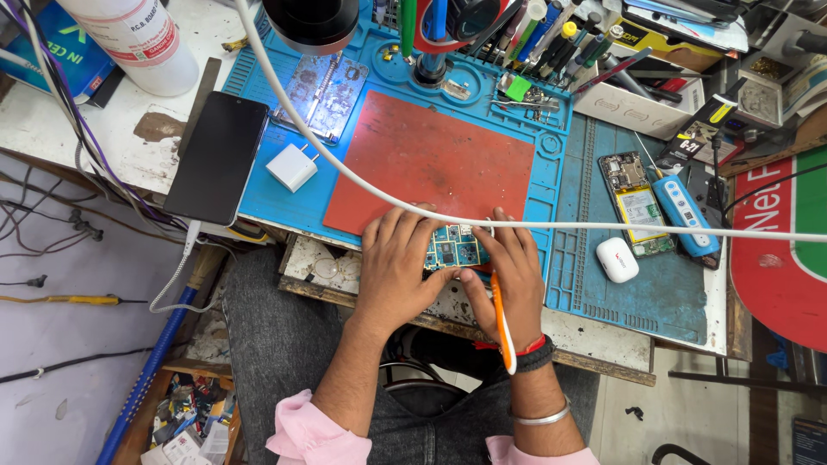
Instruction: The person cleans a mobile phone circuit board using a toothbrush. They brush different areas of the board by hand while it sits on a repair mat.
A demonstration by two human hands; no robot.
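Low in the middle of the frame, both hands met over a small blue-green circuit board [455,250] that lay at the near edge of the blue work mat [603,293], just below the red silicone pad [431,159]. The left hand [398,271] pressed its fingers on the board's left side, steadying it. The right hand [512,271] gripped an orange-handled tool [500,323], its tip meeting the board's right edge. A white cable [603,226] crossed just above the fingers. At the left of the mat a black phone [217,158] lay face up beside a white charger plug [292,166]. To the right sat an opened phone [636,202], a white earbud case [617,259] and a blue tool [687,213]. The tabletop [52,129] showed bare at upper left.
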